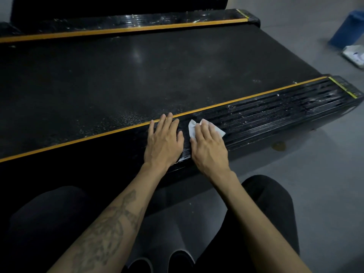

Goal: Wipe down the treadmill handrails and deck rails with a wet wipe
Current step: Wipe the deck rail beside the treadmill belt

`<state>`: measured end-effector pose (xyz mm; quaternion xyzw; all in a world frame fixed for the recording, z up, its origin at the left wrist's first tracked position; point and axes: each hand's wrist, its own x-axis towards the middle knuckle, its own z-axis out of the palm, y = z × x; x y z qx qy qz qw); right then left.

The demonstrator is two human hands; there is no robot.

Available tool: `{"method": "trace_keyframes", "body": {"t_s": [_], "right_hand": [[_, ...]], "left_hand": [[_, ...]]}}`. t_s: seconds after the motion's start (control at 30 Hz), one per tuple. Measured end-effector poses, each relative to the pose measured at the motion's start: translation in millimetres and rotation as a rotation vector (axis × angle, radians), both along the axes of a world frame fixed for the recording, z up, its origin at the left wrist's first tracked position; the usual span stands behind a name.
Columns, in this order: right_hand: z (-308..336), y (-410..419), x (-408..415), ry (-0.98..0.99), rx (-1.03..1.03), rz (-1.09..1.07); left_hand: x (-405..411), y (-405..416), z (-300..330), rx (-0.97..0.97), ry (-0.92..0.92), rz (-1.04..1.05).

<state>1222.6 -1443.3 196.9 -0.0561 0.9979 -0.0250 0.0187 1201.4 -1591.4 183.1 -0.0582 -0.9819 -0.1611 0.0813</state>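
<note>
The near deck rail [275, 113] is black and ribbed, with an orange stripe along its inner edge, and runs from lower left to upper right. My right hand [208, 146] lies flat on it, straight fingers pressing a white wet wipe [192, 129] onto the ribs. Just left of it, my left hand [164, 140] rests flat on the same rail, fingers straight, reaching the orange stripe. The rail to the right of the wipe shines wet with white flecks. Across the dark treadmill belt [128, 75], the far deck rail [137, 21] also glistens.
A blue bin [348, 29] and a white wipes pack [354, 56] sit on the grey floor at the upper right. My knees in dark trousers and my shoes fill the bottom of the view, close to the rail. The treadmill's black front housing [118, 4] rises at the top.
</note>
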Motion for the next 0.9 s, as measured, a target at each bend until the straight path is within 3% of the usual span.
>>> {"method": "trace_keyframes", "body": {"t_s": [0.6,0.77,0.9], "right_hand": [[6,3,-11,-0.025,-0.046,-0.03],[8,8,-24,-0.044,-0.066,0.083],[13,16,-27,-0.037,-0.061,0.004]], "left_hand": [[0,-1,2,0.008,-0.006,-0.004],[0,0,3,0.004,-0.012,-0.006],[0,0,4,0.01,-0.007,-0.005]]}}
